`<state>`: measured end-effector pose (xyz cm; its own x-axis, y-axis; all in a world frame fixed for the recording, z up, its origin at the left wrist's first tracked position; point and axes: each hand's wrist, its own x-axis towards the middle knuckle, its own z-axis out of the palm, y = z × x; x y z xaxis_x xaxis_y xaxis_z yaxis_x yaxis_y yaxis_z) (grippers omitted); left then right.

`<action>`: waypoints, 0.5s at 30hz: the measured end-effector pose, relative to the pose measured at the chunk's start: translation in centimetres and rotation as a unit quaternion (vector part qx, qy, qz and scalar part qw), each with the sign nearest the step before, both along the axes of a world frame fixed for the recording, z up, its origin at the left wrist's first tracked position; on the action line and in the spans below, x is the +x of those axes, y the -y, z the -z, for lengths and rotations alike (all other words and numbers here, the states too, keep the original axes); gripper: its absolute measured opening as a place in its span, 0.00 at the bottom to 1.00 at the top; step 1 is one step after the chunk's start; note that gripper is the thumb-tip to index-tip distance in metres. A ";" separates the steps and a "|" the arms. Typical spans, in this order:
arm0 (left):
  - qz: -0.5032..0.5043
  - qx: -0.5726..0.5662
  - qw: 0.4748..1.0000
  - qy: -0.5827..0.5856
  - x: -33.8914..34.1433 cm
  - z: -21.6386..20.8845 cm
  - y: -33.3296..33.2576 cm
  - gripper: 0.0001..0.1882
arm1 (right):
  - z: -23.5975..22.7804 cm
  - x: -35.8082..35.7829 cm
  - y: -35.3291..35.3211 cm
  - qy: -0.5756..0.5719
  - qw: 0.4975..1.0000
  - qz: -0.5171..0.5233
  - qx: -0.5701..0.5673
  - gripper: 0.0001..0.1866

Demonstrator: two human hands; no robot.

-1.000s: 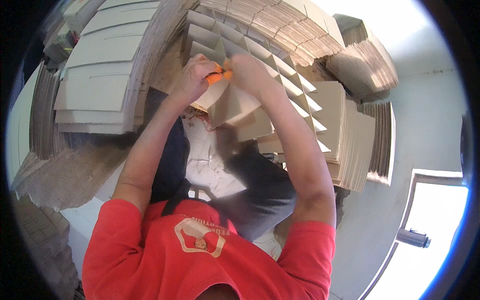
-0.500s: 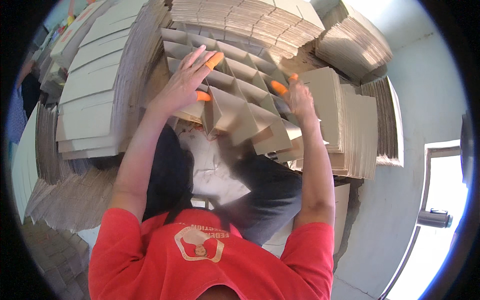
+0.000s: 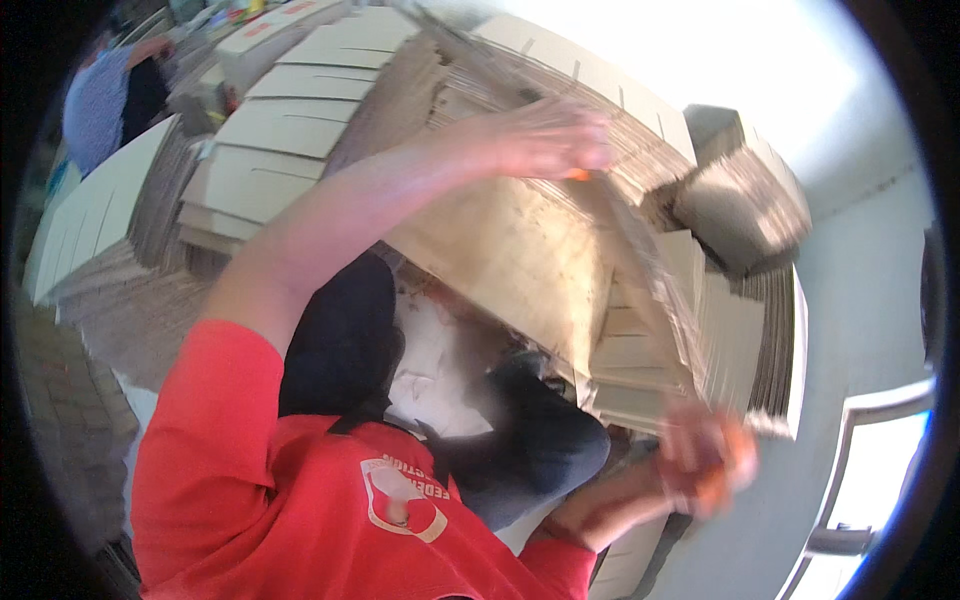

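A cardboard divider grid [image 3: 652, 285], folded flat into a narrow band and smeared by motion, slants from the far middle down to the right. My left hand [image 3: 560, 138] is closed around it near its middle, with orange finger covering showing at a fingertip. Close to the band's lower right end is my right hand [image 3: 708, 458], orange on its fingers too. Motion blur hides whether those fingers grip the band. Beneath the band lies a bare, tan work board [image 3: 500, 255], in front of my knees.
Slotted cardboard sheets are stacked at the left [image 3: 275, 150], at the far side [image 3: 590, 75] and at the right [image 3: 730, 320]. Another cardboard bundle [image 3: 745, 190] stands at the far right near the wall [image 3: 860, 270]. A person [image 3: 98, 105] is at the far left.
The opened grid has collapsed flat and is tilted up off the board. My left hand has moved right; my right hand has swung down and right, toward me. The view has turned.
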<state>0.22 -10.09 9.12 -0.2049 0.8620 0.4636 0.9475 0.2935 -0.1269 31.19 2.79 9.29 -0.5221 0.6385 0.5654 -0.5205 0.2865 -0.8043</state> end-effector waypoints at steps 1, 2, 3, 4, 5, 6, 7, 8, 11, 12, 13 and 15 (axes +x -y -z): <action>0.028 0.041 0.992 -0.120 0.8 -2.6 1.1 0.05 | -0.4 1.2 0.4 -0.038 0.999 -0.005 0.005 0.24; 0.002 0.055 0.976 -0.212 1.2 -4.5 2.0 0.05 | -0.2 2.1 0.6 -0.058 0.998 -0.012 0.014 0.24; -0.016 0.067 0.951 -0.302 1.7 -6.3 2.5 0.05 | 0.1 2.8 0.8 -0.053 0.998 -0.023 0.022 0.24; -0.017 0.089 0.918 -0.386 2.2 -7.7 2.0 0.04 | 0.3 3.6 0.9 -0.045 0.998 -0.014 0.033 0.23; -0.065 0.084 0.888 -0.447 2.3 -8.7 3.2 0.04 | 0.8 3.7 1.1 -0.038 0.998 -0.024 0.033 0.23; -0.104 0.062 0.892 -0.436 1.9 -9.3 4.4 0.04 | 1.3 3.8 1.5 -0.030 0.998 -0.034 0.032 0.23; -0.142 0.042 0.894 -0.422 1.1 -9.8 5.5 0.07 | 1.6 3.8 1.7 -0.022 0.999 -0.040 0.029 0.23; -0.176 0.023 0.933 -0.312 0.3 -10.9 6.8 0.11 | 1.7 3.7 2.0 -0.016 0.998 -0.048 0.027 0.22; -0.109 0.147 0.901 -0.394 -3.0 -9.2 13.0 0.20 | 2.2 3.9 2.4 -0.006 0.998 -0.064 0.020 0.22; -0.196 0.122 0.908 -0.350 -6.2 -7.1 15.2 0.20 | 2.2 3.9 2.5 -0.007 0.997 -0.075 0.016 0.22; -0.274 0.105 0.909 -0.298 -8.8 -5.2 16.1 0.19 | 2.4 3.8 2.5 -0.004 0.997 -0.079 0.017 0.21; -0.498 -0.040 0.855 -0.135 -8.6 -3.5 13.5 0.13 | 2.5 4.2 1.9 0.008 0.998 -0.055 0.024 0.21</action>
<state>-8.43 -23.60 12.62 -0.7507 0.3523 0.5588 0.1640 0.9188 -0.3590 35.38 0.88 6.82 -0.5970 0.5486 0.5853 -0.5381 0.2673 -0.7994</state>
